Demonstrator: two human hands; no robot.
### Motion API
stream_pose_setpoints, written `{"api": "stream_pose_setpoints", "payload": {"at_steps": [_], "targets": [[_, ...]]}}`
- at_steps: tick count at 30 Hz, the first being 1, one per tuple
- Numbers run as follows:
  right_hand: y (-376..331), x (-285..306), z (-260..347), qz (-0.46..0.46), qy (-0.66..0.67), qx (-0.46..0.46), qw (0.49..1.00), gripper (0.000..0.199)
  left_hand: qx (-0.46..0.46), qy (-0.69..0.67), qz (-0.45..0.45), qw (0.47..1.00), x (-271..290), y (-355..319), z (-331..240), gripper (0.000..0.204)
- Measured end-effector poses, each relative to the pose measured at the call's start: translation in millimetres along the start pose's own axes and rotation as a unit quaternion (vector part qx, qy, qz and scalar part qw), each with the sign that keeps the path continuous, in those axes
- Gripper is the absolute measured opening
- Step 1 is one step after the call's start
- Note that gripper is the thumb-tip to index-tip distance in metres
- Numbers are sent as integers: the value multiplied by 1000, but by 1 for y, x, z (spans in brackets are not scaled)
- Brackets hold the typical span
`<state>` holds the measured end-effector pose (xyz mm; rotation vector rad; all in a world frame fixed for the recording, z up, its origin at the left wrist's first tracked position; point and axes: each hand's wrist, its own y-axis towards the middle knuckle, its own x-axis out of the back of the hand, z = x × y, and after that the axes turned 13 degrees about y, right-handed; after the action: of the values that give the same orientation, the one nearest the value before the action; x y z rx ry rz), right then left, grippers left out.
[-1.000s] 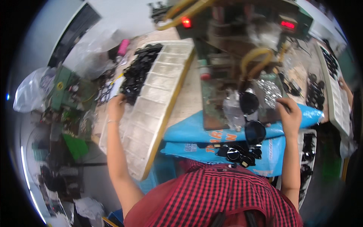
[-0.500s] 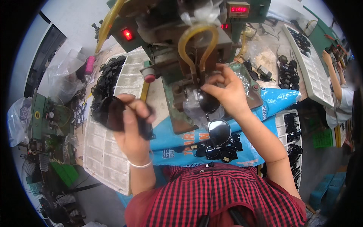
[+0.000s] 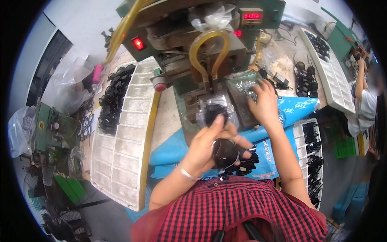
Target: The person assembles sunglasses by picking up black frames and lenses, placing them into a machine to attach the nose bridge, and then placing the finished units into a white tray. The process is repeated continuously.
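My left hand (image 3: 203,149) is closed around a pair of dark sunglasses (image 3: 225,154) in front of the green press. One lens hangs below my fingers. Another dark lens lies above my thumb, close under the press head (image 3: 209,86) and against clear plastic film (image 3: 217,103). Over a green tray of small shiny metal pieces (image 3: 245,88), beside the press, hovers my right hand (image 3: 264,101). Its thumb and fingers are apart, and nothing shows between them. Beyond my left hand, more black sunglasses (image 3: 246,165) lie on blue plastic sheeting (image 3: 169,151), partly hidden.
At left stands a white compartment tray (image 3: 119,165), with a heap of black glasses (image 3: 115,101) along its far part. Another white tray (image 3: 300,141) holds glasses at right. A red button (image 3: 160,86) sits left of the press. Another person's arm (image 3: 360,76) shows at far right.
My left hand has moved right from the white tray to the press front. My right hand has let go of the sunglasses under the press and shifted right to the metal pieces.
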<state>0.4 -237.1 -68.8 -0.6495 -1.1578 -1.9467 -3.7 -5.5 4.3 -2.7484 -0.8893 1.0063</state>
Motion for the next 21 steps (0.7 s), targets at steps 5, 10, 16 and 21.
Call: {"api": "stream_pose_setpoints", "payload": {"at_steps": [5,10,16,21], "targets": [[-6,-22,-40,-45,50,33,997,17,10,-52,-41,998,-1,28,12,44],[-5,-21,-39,-57,148,-14,987,10,5,-95,-70,993,-9,33,18,44],[-6,-30,-32,-1,-68,53,996,28,-8,-117,-48,992,-4,32,23,50],[-8,-37,-47,-30,3,51,998,20,-13,-91,12,996,4,30,25,53]]}}
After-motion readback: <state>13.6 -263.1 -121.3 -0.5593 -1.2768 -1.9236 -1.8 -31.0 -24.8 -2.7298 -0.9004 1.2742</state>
